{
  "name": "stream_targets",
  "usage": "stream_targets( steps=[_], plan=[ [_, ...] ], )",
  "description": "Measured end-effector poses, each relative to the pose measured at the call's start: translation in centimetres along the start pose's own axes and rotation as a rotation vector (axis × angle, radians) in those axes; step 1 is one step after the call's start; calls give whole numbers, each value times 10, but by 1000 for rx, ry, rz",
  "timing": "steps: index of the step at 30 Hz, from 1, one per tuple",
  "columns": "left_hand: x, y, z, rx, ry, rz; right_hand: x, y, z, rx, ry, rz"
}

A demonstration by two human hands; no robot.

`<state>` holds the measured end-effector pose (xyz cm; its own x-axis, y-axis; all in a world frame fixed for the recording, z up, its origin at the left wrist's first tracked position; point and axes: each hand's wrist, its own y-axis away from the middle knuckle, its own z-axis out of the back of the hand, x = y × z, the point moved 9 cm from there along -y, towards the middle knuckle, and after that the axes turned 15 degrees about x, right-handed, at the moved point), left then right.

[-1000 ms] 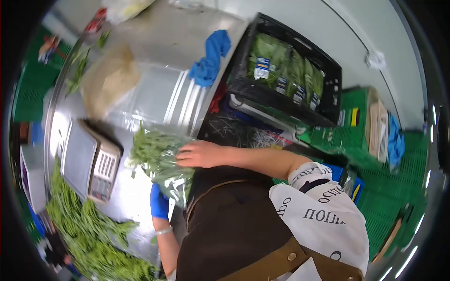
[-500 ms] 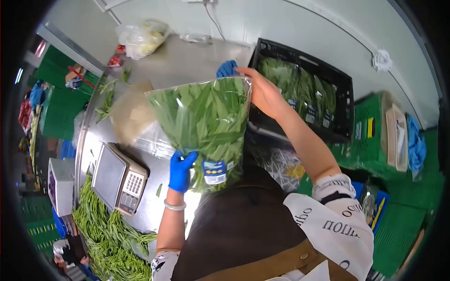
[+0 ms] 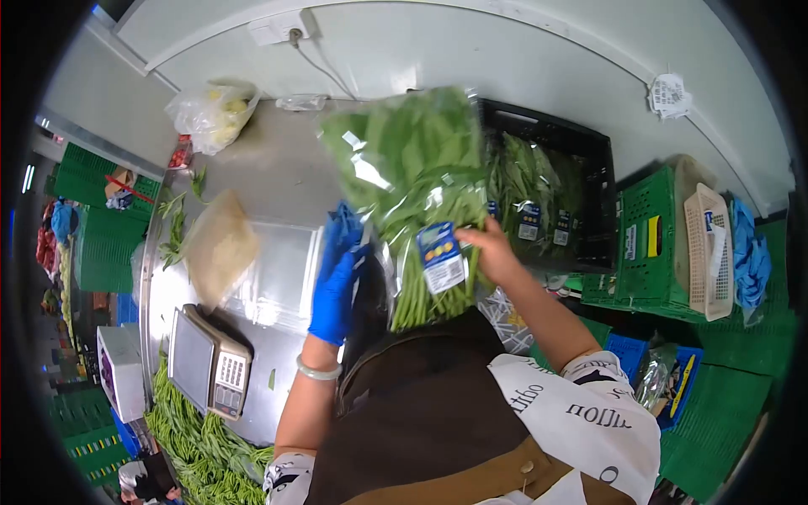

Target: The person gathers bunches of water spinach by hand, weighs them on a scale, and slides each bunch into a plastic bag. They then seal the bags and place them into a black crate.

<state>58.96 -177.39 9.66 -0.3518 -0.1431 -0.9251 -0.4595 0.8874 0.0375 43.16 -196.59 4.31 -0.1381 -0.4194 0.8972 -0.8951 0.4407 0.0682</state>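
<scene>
A clear plastic bag of leafy green vegetables (image 3: 412,181) is held up in front of me, stems down, with a blue-and-white label (image 3: 441,257) low on its front. My right hand (image 3: 495,251), bare, grips its lower right side, thumb beside the label and fingers hidden behind. At the bag's lower left, my left hand (image 3: 338,282) in a blue glove has its fingers stretched upward, holding nothing. The bag overlaps the left end of a black crate (image 3: 599,202), where several similar bags of greens (image 3: 532,189) lie.
On the metal table (image 3: 278,181) are a scale (image 3: 209,362), a pile of loose greens (image 3: 206,446), clear plastic bags (image 3: 273,290) and a brownish sheet (image 3: 220,244). A knotted plastic bag (image 3: 215,118) sits by the wall. Green crates (image 3: 648,244) stand to the right.
The bag has moved right and up toward the black crate. My left hand has let go of it. My right hand has shifted from its top corner down to its lower right side.
</scene>
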Motion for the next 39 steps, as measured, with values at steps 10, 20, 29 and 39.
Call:
stream_targets(
  steps=[10, 20, 29, 39],
  plan=[
    [81, 99, 77, -293, 41, 327, -78, -26, 229, -292, 57, -352],
    [120, 259, 98, -807, 317, 304, -16, -47, 204, -485, 1274, -48],
    [160, 395, 82, -1064, 550, 180, -100, -143, 202, -102, 1831, -299],
    [205, 707, 235, -1811, 363, -126, -93, -52, -146, 341, 1279, 179]
  ],
)
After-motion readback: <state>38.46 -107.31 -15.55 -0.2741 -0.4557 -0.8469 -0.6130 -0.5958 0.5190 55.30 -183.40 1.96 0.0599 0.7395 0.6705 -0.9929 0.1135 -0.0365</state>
